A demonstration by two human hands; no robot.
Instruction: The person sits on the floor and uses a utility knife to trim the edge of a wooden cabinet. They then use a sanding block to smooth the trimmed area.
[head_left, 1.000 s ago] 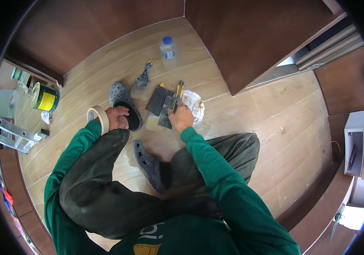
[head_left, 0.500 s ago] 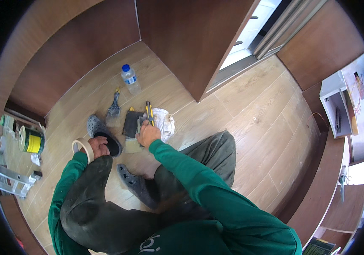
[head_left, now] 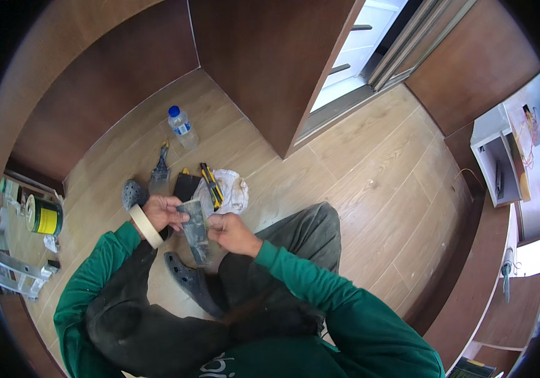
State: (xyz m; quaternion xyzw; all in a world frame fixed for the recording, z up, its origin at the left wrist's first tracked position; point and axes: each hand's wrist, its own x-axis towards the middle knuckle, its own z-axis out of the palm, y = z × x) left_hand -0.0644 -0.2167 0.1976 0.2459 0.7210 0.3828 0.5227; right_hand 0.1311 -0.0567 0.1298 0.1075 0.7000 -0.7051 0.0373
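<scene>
Between my two hands is a flat, dusty grey rectangular piece (head_left: 195,233), its surface scuffed with pale marks; what it is made of I cannot tell. My left hand (head_left: 164,213) pinches its upper left side, thumb on top. At its right edge the fingers of my right hand (head_left: 232,234) are closed on it. A roll of masking tape (head_left: 146,227) sits around my left wrist. Just beyond the hands, a yellow and black utility knife (head_left: 211,186) lies against a crumpled white cloth (head_left: 233,190). Beside them is a black flat piece (head_left: 186,186), partly covered.
A paint brush (head_left: 160,170) and a blue-capped water bottle (head_left: 183,128) are farther off on the wood-look floor (head_left: 371,183). Dark clogs (head_left: 188,282) are by my legs. A green and yellow spool (head_left: 45,213) and a ladder (head_left: 21,273) stand left. Brown panels (head_left: 264,57) rise ahead.
My right hand has left the knife and cloth and come nearer. My left hand has risen from beside the clog to meet it. Both now hold the grey piece.
</scene>
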